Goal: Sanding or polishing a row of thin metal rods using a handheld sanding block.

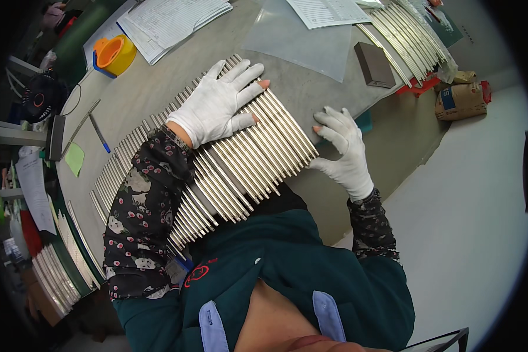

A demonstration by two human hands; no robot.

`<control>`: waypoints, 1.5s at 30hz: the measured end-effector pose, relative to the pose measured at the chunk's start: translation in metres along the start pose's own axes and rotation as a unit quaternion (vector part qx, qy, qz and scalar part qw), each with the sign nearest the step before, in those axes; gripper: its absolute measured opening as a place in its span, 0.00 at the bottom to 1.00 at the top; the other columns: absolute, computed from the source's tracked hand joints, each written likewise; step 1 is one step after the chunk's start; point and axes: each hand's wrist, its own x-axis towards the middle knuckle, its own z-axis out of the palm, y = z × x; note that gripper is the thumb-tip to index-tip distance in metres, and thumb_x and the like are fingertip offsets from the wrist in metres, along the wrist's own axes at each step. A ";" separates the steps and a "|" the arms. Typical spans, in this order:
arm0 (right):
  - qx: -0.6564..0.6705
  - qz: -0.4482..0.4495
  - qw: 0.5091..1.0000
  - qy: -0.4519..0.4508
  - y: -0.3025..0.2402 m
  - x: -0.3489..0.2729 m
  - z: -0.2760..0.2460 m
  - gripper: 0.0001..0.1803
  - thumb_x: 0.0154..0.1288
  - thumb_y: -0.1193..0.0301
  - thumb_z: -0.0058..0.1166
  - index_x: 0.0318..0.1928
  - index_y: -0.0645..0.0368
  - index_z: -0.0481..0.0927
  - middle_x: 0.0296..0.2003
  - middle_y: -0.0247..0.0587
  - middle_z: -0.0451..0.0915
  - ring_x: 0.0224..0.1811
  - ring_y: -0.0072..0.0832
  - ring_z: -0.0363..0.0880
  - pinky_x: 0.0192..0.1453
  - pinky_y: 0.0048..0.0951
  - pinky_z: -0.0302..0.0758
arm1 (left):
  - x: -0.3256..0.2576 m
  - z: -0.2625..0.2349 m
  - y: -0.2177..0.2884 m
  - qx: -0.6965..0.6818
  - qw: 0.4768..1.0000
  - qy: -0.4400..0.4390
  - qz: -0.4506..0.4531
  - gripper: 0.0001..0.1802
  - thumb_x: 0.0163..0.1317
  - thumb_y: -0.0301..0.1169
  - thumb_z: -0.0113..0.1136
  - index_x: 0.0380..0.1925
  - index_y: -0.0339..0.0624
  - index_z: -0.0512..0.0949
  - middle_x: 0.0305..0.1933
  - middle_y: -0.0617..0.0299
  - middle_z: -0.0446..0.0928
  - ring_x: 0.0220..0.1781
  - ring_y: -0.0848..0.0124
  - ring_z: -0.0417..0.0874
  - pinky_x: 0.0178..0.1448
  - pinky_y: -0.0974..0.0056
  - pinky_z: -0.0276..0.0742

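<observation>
Resting the spread left hand [216, 105] flat across the metal rods [271, 138] steadies them; the half-open right hand [347, 151] seems empty, contact unclear.

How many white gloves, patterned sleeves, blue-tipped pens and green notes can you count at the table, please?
White gloves: 2 (left glove, right glove)
Patterned sleeves: 2 (left sleeve, right sleeve)
Blue-tipped pen: 1
Green note: 1
Total: 6

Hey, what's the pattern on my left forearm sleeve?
The left sleeve is black with small reddish spots and larger pale patches, clearest in the head view.
</observation>
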 end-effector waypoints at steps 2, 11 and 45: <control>-0.002 -0.004 1.000 0.008 0.001 0.000 0.002 0.39 0.38 0.54 0.74 0.53 0.52 0.74 0.56 0.36 0.76 0.65 0.40 0.69 0.71 0.52 0.61 | 0.001 0.000 0.000 0.004 1.000 -0.004 -0.002 0.38 0.67 0.60 0.40 0.69 0.49 0.62 0.74 0.52 0.59 0.76 0.54 0.57 0.77 0.44 0.49; 0.017 0.005 1.000 -0.008 0.001 -0.001 -0.007 0.40 0.34 0.57 0.76 0.51 0.53 0.75 0.56 0.37 0.76 0.65 0.41 0.69 0.71 0.52 0.62 | 0.012 0.004 0.000 -0.017 1.000 -0.014 -0.003 0.41 0.68 0.64 0.32 0.69 0.47 0.61 0.75 0.50 0.57 0.77 0.51 0.54 0.77 0.44 0.45; -0.353 0.356 0.865 0.003 0.118 0.086 -0.043 0.44 0.53 0.35 0.53 0.63 0.52 0.74 0.54 0.53 0.76 0.55 0.47 0.78 0.58 0.45 0.74 | 0.000 -0.005 0.001 -0.016 0.999 -0.030 -0.010 0.40 0.69 0.62 0.34 0.70 0.47 0.60 0.75 0.49 0.56 0.76 0.50 0.56 0.77 0.44 0.46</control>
